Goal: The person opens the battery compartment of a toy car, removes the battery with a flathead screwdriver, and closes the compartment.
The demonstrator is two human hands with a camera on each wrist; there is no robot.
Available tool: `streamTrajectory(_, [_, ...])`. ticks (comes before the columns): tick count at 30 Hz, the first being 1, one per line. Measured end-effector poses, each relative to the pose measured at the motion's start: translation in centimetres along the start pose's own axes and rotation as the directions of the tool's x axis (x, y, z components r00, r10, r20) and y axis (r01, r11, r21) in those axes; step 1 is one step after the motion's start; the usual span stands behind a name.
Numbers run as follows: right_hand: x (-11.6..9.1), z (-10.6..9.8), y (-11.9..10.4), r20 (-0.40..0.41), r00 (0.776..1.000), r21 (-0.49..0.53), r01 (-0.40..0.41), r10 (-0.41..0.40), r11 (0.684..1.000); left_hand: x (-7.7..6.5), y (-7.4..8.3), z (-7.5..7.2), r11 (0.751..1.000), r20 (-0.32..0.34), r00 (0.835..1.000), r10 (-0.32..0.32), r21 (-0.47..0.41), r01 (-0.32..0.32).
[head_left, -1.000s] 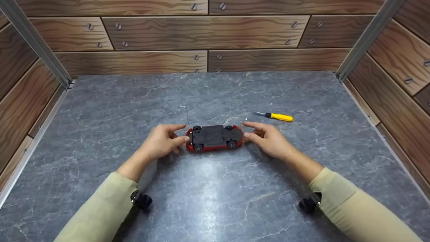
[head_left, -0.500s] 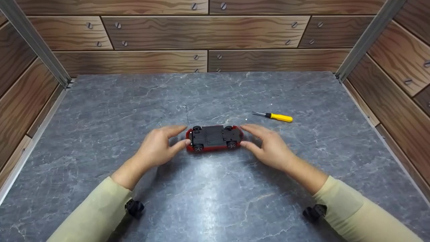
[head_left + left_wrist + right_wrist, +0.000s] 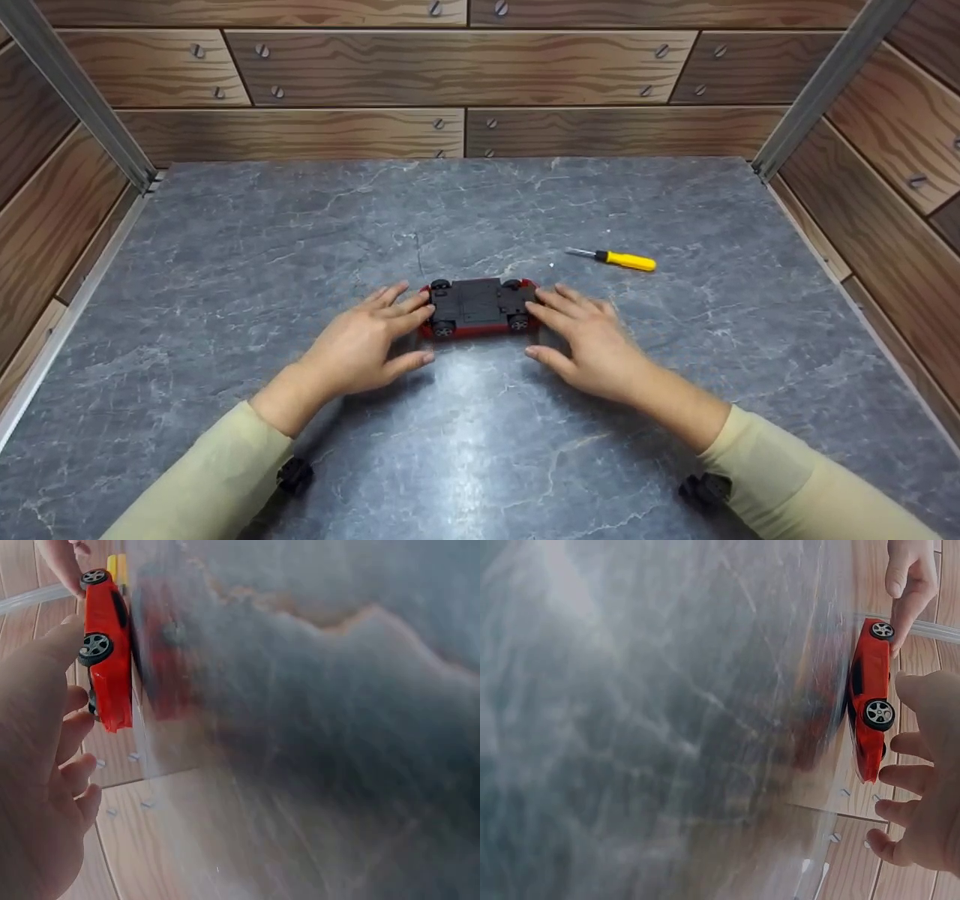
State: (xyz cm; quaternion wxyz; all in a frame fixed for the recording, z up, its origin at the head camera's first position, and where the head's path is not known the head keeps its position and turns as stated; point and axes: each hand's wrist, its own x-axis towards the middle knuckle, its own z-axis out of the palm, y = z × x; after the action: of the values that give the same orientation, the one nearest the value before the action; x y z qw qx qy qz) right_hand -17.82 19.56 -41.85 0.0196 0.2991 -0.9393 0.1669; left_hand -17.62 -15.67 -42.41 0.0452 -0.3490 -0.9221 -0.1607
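Note:
A red toy car (image 3: 478, 301) lies upside down on the table, its black underside and wheels facing up. At the car's left end is my left hand (image 3: 360, 341), fingers spread and their tips at the car's edge, thumb apart on the near side. My right hand (image 3: 596, 341) mirrors it at the right end, with fingertips over the underside's edge and the thumb off the body. Both wrist views show the car's red side, in the left one (image 3: 109, 652) and the right one (image 3: 874, 675). Whether every fingertip touches is hard to tell.
Behind the right hand lies a yellow-handled screwdriver (image 3: 628, 261), tip pointing left. Two tiny bright specks are near it, one being a small white bit (image 3: 551, 265). Wood-patterned panels (image 3: 465, 67) wall the grey marbled table (image 3: 300, 217) at the back and sides.
Both hands have gone from thumb and fingers at the car's ends to fingers spread over the ends, thumbs drawn toward the near side. The car stays in place.

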Motion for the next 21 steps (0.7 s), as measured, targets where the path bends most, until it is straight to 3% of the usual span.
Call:
streamTrajectory(5, [0.2,0.0,0.1,0.045,0.998,0.009,-0.037,0.037,0.999,-0.3,0.2,0.2,0.999,0.013,0.999,0.033,0.023,-0.033])
streamTrajectory(14, [1.4,0.1,0.8,0.033,0.997,0.029,-0.067,0.066,0.997,-1.1,1.5,0.6,0.992,0.007,0.995,0.104,0.073,-0.104])
streamTrajectory(21, [3.0,0.3,1.3,0.035,0.993,0.06,-0.118,0.116,0.991,-1.6,2.7,0.9,0.987,0.046,0.994,0.102,0.121,-0.107])
